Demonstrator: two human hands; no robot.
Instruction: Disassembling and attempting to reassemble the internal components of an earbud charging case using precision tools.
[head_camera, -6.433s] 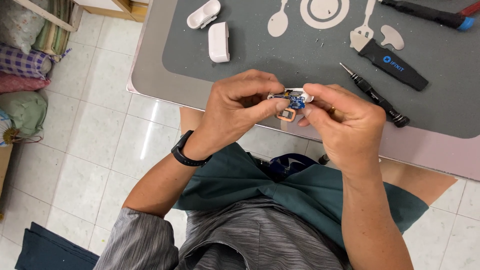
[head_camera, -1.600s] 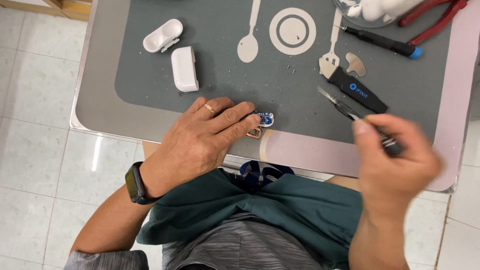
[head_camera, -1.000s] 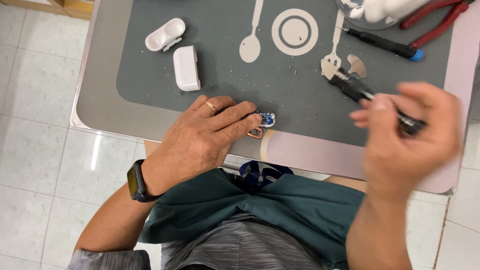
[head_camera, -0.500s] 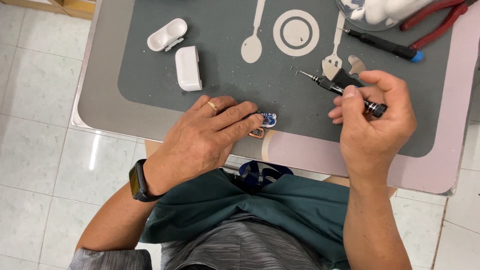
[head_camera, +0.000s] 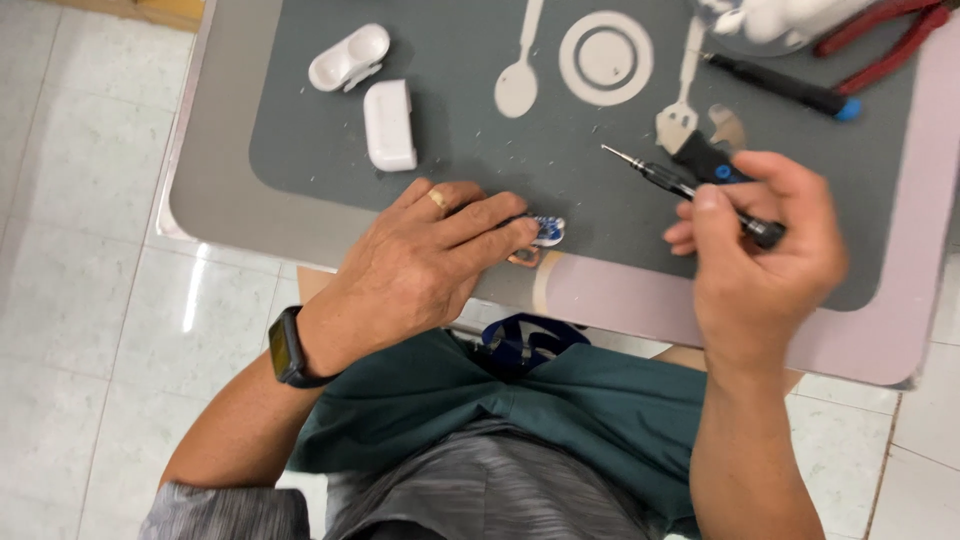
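My left hand (head_camera: 420, 265) rests on the near edge of the grey mat (head_camera: 450, 160) and pinches a small blue circuit board (head_camera: 548, 230) between its fingertips. A copper-coloured loop hangs just below the board. My right hand (head_camera: 765, 255) grips a slim black precision screwdriver (head_camera: 680, 185), its metal tip pointing up and left, above the mat and well to the right of the board.
Two white plastic case parts (head_camera: 390, 125) lie at the mat's left. Spoon, plate and fork outlines are printed on the mat. Another black screwdriver with a blue cap (head_camera: 780, 85), red-handled pliers (head_camera: 890, 45) and a dish of white parts sit at the far right.
Earlier both hands held the board together. The left hand then set it at the mat's edge, while the right hand picked up the screwdriver and has swung it toward the left.
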